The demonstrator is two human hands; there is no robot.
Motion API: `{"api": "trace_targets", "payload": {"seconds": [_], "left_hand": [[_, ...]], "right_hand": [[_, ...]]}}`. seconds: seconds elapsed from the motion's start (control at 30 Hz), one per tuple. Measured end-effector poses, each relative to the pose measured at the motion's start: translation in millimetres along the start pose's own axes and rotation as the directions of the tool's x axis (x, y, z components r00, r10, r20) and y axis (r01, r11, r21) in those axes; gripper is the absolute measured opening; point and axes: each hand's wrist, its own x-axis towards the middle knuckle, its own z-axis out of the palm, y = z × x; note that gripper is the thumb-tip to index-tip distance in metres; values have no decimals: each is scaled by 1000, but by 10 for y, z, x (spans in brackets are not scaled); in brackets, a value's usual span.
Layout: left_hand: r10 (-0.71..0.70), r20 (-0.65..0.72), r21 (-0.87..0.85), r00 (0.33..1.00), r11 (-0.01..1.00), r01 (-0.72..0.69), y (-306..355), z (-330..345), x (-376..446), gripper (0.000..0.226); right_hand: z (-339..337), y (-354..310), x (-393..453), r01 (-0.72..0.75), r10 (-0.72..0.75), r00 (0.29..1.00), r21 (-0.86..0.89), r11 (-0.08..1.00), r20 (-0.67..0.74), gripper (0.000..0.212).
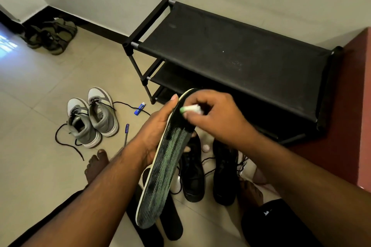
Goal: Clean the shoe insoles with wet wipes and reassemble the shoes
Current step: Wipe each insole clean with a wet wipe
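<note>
Your left hand (pixel 155 134) grips the insole (pixel 166 162) along its left edge, fingers curled behind it, thumb up at the toe end. Your right hand (pixel 216 114) pinches a wadded wipe (pixel 191 108) against the insole's upper part. Below the insole, black shoes (pixel 208 174) and more insoles (pixel 170 224) crowd the floor, touching or overlapping. Left of the insole stand grey sneakers (pixel 92 118), laces trailing, a pen (pixel 126 133) between. The rack (pixel 230 52) is just behind the insole's tip.
</note>
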Motion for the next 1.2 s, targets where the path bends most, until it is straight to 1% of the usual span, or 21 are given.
{"api": "trace_targets", "payload": {"seconds": [0.03, 0.1, 0.2, 0.27, 0.3, 0.37, 0.4, 0.47, 0.5, 0.57, 0.67, 0.73, 0.8, 0.87, 0.9, 0.97, 1.03, 1.1, 1.17, 1.2], "left_hand": [[5, -6, 5, 1000, 1000, -5, -5, -3, 7, 80], [4, -14, 12, 1000, 1000, -4, -18, 0, 20, 82], [-10, -23, -29, 1000, 1000, 9, -30, 30, 19, 86], [-17, -31, -66, 999, 998, 15, -40, 34, 38, 83], [-18, -42, -68, 999, 998, 15, -40, 28, 43, 76], [-12, -72, -65, 997, 998, 7, -20, 17, 43, 61], [-4, -82, -66, 997, 998, -1, -13, 12, 41, 57], [5, -107, -59, 994, 998, -11, -10, -3, 51, 58], [2, -121, -54, 993, 999, -9, -18, -9, 54, 61], [9, -126, -51, 992, 999, -15, -19, -17, 51, 61], [-34, -42, -75, 999, 997, 30, -22, 17, 26, 61], [-61, 6, -80, 998, 995, 61, -54, 44, 39, 65], [-65, 45, -87, 997, 994, 68, -72, 83, 53, 66], [-57, 25, -81, 998, 995, 59, -64, 119, 34, 66], [-37, -12, -72, 999, 997, 36, -59, 112, 27, 66], [27, -104, -8, 994, 1000, -28, -60, 53, 46, 62], [52, -164, 69, 985, 997, -41, -61, -10, 69, 59], [63, -196, 79, 979, 996, -49, -53, -40, 74, 60], [69, -206, 90, 976, 995, -51, -48, -41, 72, 62], [58, -194, 89, 979, 995, -41, -52, -25, 61, 64]], "right_hand": [[-27, 29, 17, -22, 21, 999, -26, 999, -46, 7], [-19, 67, 19, -36, 27, 996, -110, 993, -87, 5], [105, 60, -24, 39, -53, 997, -204, 978, -64, 7], [181, 28, -64, 114, -116, 993, -219, 969, 3, 9], [211, 6, -93, 153, -146, 988, -214, 965, 49, 10], [274, -32, -172, 218, -186, 966, -180, 959, 178, 10], [317, -47, -215, 248, -204, 946, -160, 955, 253, 10], [398, -59, -279, 296, -228, 902, -143, 944, 366, 12], [426, -54, -295, 306, -234, 894, -139, 942, 381, 14], [422, -39, -271, 285, -224, 913, -139, 949, 340, 15], [306, 8, -169, 193, -169, 975, -168, 967, 146, 10], [210, 52, -94, 119, -118, 993, -176, 977, 14, 8], [158, 77, -52, 67, -78, 996, -181, 981, -52, 7], [174, 66, -64, 85, -96, 995, -221, 972, -41, 8], [205, 49, -89, 117, -124, 992, -240, 964, -12, 9], [286, -7, -166, 200, -185, 979, -249, 948, 83, 10], [368, -53, -245, 275, -234, 954, -239, 931, 188, 12], [421, -72, -294, 318, -256, 932, -239, 917, 257, 12], [415, -62, -277, 305, -242, 935, -235, 923, 260, 13], [390, -45, -248, 280, -225, 945, -232, 932, 237, 14]]}}
